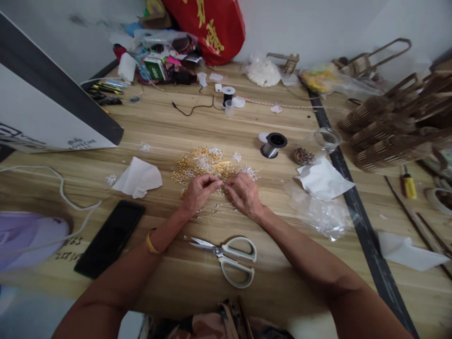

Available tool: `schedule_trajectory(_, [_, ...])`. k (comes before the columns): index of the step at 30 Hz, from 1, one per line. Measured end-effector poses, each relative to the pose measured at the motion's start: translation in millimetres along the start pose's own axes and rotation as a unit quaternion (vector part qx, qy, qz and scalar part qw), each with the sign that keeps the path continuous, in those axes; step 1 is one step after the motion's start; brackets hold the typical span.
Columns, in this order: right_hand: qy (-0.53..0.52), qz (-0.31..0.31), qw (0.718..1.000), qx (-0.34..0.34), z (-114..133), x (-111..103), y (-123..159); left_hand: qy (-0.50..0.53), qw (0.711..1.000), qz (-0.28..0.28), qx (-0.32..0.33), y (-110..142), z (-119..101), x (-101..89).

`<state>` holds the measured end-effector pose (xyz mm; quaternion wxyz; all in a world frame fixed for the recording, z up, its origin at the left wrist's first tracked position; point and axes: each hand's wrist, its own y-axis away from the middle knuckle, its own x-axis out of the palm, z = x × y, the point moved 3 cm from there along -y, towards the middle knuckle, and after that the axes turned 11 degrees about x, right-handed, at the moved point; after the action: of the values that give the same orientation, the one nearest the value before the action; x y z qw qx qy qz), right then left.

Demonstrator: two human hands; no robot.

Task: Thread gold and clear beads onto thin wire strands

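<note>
My left hand (198,191) and my right hand (245,194) meet over the wooden table (169,136), fingertips pinched together at the near edge of a pile of small gold and silver jewellery parts (205,165). Both hands pinch something tiny that I cannot make out. A thin beaded strand (212,213) lies under my wrists. A yellow band sits on my left wrist. White-handled scissors (229,256) lie shut just in front of my forearms.
A black phone (110,238) and a crumpled tissue (138,178) lie to the left. A wire spool (273,144), a bead jar (318,146), white paper (323,181) and clear plastic bag (319,212) sit right. Wooden baskets (391,122) stack at far right; clutter lines the back wall.
</note>
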<state>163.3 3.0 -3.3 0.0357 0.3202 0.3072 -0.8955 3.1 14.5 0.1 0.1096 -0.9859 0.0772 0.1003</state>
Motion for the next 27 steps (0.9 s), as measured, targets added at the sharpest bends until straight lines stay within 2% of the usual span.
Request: schedule_trajectory(27, [-0.001,0.009,1.000,0.012,-2.6,2.1,0.2,-0.012,1.000,0.005,0.008,-1.1,4.9,-1.7])
